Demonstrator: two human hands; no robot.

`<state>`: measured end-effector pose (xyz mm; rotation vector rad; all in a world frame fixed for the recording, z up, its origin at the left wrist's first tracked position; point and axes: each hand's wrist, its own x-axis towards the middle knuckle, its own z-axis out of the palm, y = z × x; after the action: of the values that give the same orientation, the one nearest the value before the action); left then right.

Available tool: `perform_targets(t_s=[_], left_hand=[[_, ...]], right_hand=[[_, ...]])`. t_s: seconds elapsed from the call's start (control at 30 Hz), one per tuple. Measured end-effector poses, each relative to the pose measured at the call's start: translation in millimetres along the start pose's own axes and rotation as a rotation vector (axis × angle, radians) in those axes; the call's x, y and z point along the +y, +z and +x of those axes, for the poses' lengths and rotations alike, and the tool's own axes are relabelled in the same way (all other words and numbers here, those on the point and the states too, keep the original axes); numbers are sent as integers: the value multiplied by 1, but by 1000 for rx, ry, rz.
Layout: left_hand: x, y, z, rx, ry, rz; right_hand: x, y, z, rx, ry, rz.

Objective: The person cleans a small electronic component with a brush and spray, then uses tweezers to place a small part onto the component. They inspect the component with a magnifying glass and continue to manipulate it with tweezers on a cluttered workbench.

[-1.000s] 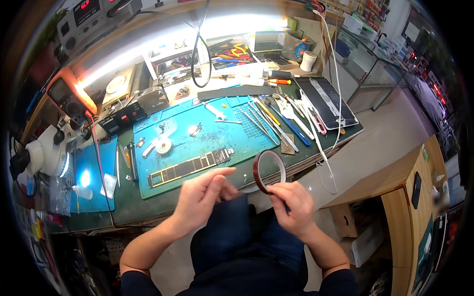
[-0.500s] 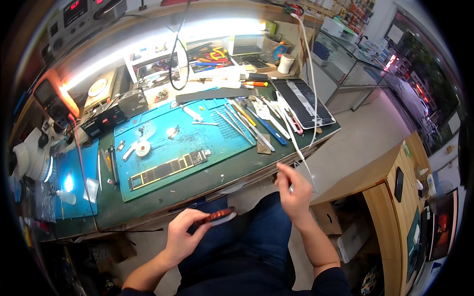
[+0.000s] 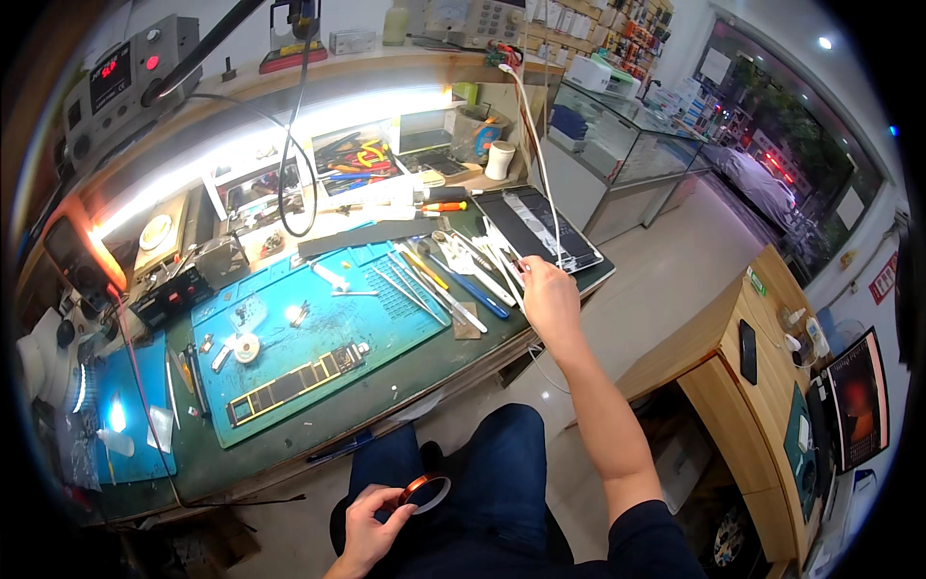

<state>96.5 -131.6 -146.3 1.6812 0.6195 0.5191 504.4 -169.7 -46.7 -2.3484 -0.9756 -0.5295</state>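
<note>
My left hand (image 3: 376, 526), low over my lap, pinches a roll of amber tape (image 3: 424, 491) by its rim. At the right end of the bench, my right hand (image 3: 551, 297) reaches in among the hand tools with its fingers drawn together; what they grip, if anything, is hidden. Close by lie a white brush (image 3: 471, 253), a blue-handled tool (image 3: 479, 297) and a dark flat panel (image 3: 532, 230) with a pale strip. On the blue work mat (image 3: 318, 333), a long narrow battery-like part (image 3: 297, 388) with yellow edges lies near the front.
A white cable (image 3: 542, 154) hangs down by my right hand. Metal tweezers (image 3: 413, 288) and a small round spool (image 3: 247, 347) lie on the mat. A multimeter (image 3: 77, 246) stands left. A wooden desk (image 3: 719, 352) with a phone (image 3: 748, 351) is at the right.
My right hand has moved forward from over my lap to the tools on the bench. My left hand has dropped lower with the tape roll. The view has shifted.
</note>
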Motion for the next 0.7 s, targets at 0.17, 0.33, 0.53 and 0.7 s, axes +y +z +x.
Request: perform_targets(t_s=[0.17, 0.33, 0.53, 0.7], left_hand=[[4, -5, 9, -68, 6, 17], [-1, 1, 10, -72, -28, -62], [0, 7, 16, -94, -14, -87], [17, 20, 48, -16, 92, -145]], right_hand=[[1, 8, 13, -229, -96, -362], [-6, 21, 8, -197, -64, -357], [-12, 11, 9, 48, 23, -74], [-19, -25, -32, 116, 198, 605]])
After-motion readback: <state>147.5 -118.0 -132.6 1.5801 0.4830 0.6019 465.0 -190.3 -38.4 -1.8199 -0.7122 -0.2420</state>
